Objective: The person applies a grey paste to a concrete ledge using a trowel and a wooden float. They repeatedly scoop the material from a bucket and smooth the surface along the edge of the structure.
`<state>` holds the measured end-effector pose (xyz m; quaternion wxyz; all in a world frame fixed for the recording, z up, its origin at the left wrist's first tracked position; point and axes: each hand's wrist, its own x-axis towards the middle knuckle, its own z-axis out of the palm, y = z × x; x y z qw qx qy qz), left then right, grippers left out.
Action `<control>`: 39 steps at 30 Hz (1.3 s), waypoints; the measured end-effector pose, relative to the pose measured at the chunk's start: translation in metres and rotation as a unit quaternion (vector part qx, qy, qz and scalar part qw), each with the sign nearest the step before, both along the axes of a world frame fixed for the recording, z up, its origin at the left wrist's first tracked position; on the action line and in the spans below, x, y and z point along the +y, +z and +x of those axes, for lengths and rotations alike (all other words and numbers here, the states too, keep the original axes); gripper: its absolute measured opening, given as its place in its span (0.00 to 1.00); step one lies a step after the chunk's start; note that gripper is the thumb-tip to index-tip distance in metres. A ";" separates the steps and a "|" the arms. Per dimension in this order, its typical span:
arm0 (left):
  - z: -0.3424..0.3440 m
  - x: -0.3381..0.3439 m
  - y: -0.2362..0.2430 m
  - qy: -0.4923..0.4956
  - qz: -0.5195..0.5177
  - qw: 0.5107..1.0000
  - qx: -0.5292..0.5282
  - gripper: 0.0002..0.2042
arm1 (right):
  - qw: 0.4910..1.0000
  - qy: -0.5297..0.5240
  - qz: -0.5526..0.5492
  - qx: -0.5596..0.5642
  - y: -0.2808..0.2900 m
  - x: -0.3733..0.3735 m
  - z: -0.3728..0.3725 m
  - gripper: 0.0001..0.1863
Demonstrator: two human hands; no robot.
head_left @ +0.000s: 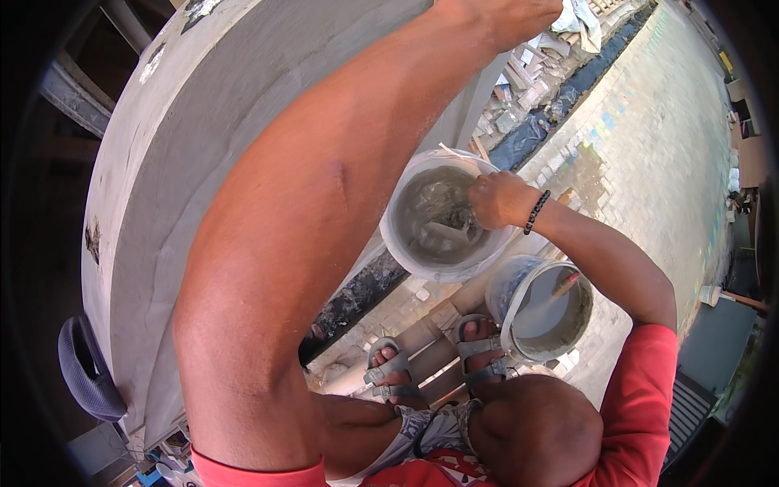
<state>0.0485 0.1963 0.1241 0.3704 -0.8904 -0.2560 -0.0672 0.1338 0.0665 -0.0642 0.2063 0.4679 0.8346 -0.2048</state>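
My left arm reaches across the middle of the view to the top edge. There my left hand (519,15) is partly cut off, and its fingers do not show. My right hand (497,200), with a black bead bracelet on its wrist, is closed at the right rim of a white bucket (393,231). Wet grey mortar (430,191) lies inside the bucket. A flat, mortar-coated piece (448,234) shows in the mix below my fingers. What the fingers grip is hidden.
A second bucket (505,325) holds greyish liquid and a brush-like tool with a reddish handle (568,282). Both buckets stand close to my sandalled feet, which are on wooden planks (430,357). A curved grey plastered wall (162,203) rises on the left. Rubble (519,89) lies beyond the buckets.
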 end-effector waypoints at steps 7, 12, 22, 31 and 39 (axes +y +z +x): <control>-0.001 0.001 -0.006 -0.007 0.020 0.999 -0.024 0.12 | 0.999 0.011 -0.027 -0.021 -0.026 0.009 -0.018 0.14; -0.001 -0.001 -0.001 0.014 -0.005 1.000 0.009 0.12 | 0.997 0.016 -0.066 -0.045 -0.031 0.009 -0.026 0.16; 0.002 0.002 -0.002 0.013 0.002 1.000 -0.001 0.12 | 0.996 0.020 -0.088 -0.002 -0.048 0.024 -0.009 0.17; -0.002 0.006 -0.017 -0.029 0.077 0.994 -0.074 0.14 | 0.995 0.012 -0.098 0.032 -0.054 0.024 0.004 0.19; -0.003 -0.002 -0.007 -0.037 0.030 0.997 -0.061 0.16 | 0.962 -0.054 -0.262 0.060 -0.015 0.035 0.040 0.22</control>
